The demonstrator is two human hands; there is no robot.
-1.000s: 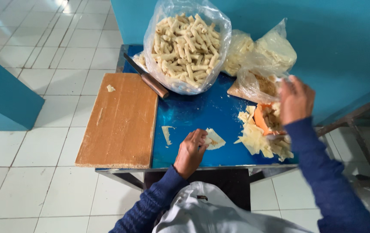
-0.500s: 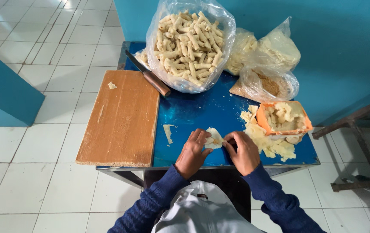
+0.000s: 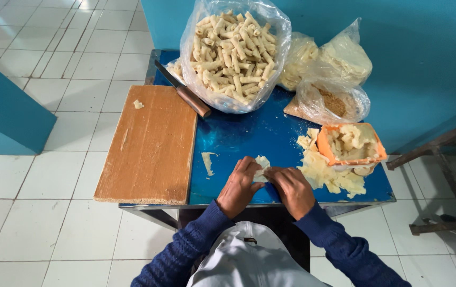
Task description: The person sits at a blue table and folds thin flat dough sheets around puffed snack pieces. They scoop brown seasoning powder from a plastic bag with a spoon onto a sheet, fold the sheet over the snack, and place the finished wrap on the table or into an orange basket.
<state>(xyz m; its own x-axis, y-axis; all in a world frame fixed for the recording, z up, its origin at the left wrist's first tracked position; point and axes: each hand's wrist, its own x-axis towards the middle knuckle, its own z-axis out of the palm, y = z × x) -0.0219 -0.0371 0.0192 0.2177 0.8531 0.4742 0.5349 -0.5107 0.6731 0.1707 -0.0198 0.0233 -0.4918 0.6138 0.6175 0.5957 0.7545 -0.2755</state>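
Note:
On the blue table [image 3: 249, 133], near its front edge, my left hand [image 3: 240, 187] and my right hand [image 3: 292, 190] meet over a small pale dough sheet [image 3: 261, 162]. The fingers of both hands curl onto the sheet and press it against the table top. Only its far edge shows between my fingertips. An orange tray [image 3: 351, 144] of pale filling sits just to the right of my right hand, with a heap of dough sheets [image 3: 324, 171] beside it.
A wooden board [image 3: 150, 143] covers the table's left part. A knife [image 3: 183, 90] lies at its far corner. A large clear bag of rolled pieces [image 3: 233, 53] stands at the back, smaller bags [image 3: 330, 74] to its right. A dough scrap [image 3: 208, 161] lies mid-table.
My right hand came back from the orange tray at the right and joined my left hand on the dough sheet. Both hands now close over it.

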